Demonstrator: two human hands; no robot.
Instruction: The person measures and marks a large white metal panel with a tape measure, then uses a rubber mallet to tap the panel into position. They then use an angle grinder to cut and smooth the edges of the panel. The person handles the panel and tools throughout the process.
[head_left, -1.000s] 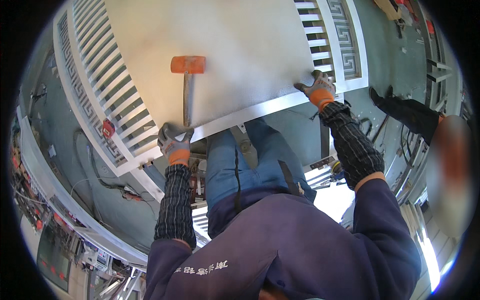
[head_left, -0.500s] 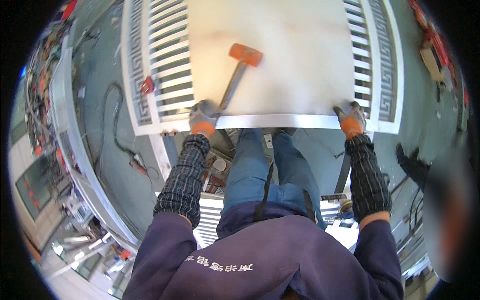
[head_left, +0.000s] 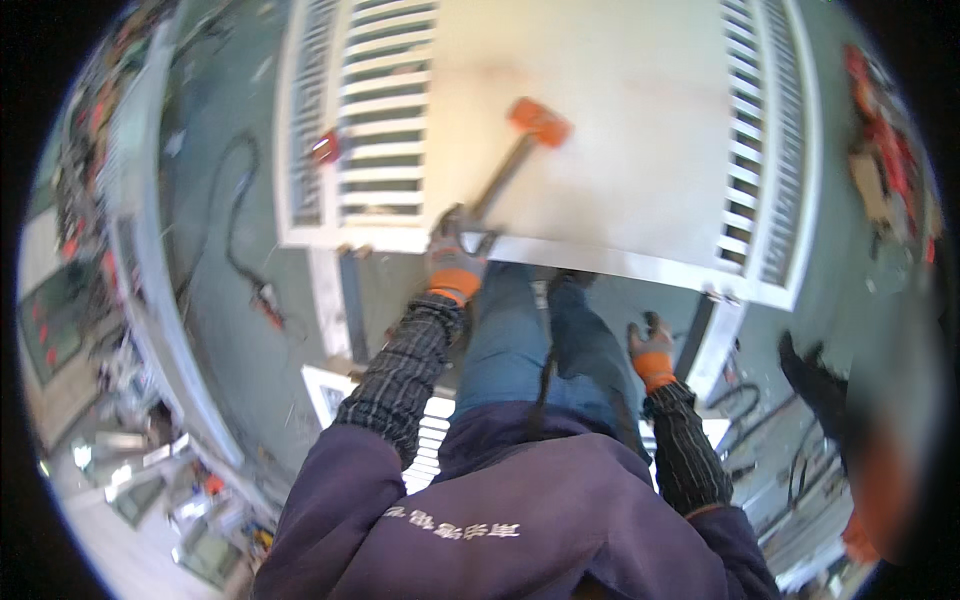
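Note:
A white panel [head_left: 620, 170] with slatted sides lies before me. On it rests a mallet [head_left: 541, 121] with an orange head, its handle slanting down toward the front edge. My left hand [head_left: 458, 258], in a grey and orange glove, is at that edge by the handle's end. Its fingers and thumb are apart, with the handle end near the gap between them; blur hides whether they touch it. Away from the panel, my right hand [head_left: 652, 350] hangs in the air beside my leg. It wears a matching glove, fingers apart, and holds nothing.
A small red tool [head_left: 325, 147] lies on the panel's left frame. Support legs [head_left: 717, 345] stand beneath its front. A black cable [head_left: 240, 210] runs over the floor at left. Another person's dark-gloved hand [head_left: 815, 380] is at the right. Red items and cardboard [head_left: 875, 185] lie farther right.
My right hand has let go of the panel's front edge and dropped back toward me. My left hand has shifted from gripping the edge toward the mallet's handle end. The view has turned slightly.

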